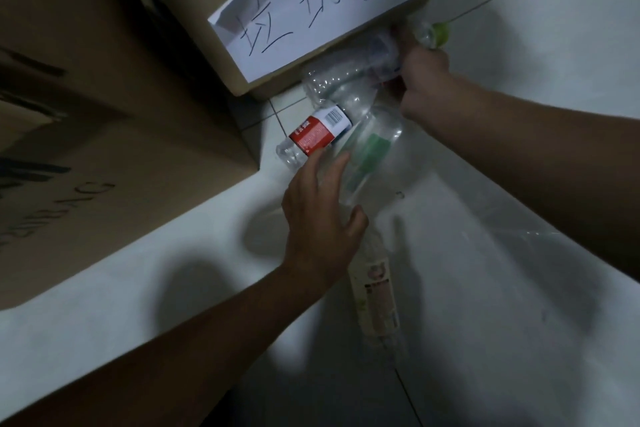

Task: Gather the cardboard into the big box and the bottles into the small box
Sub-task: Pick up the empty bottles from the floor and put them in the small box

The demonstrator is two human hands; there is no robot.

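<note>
Bottle-gathering step: right hand (424, 80) fist grips clear bottles (346, 80) beside small box (221, 55), left hand (320, 215) fingers spread reaching red-label bottle (317, 133); next, likely grasp and box it.

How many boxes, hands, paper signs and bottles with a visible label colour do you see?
Boxes: 2
Hands: 2, left and right
Paper signs: 1
Red-label bottles: 1
Green-label bottles: 1
Pale-label bottles: 1
Total: 8
Other clear bottles are too blurred to count.

Dim, motion-blurred view with soft shadows pooling on the floor (519, 288).
</note>
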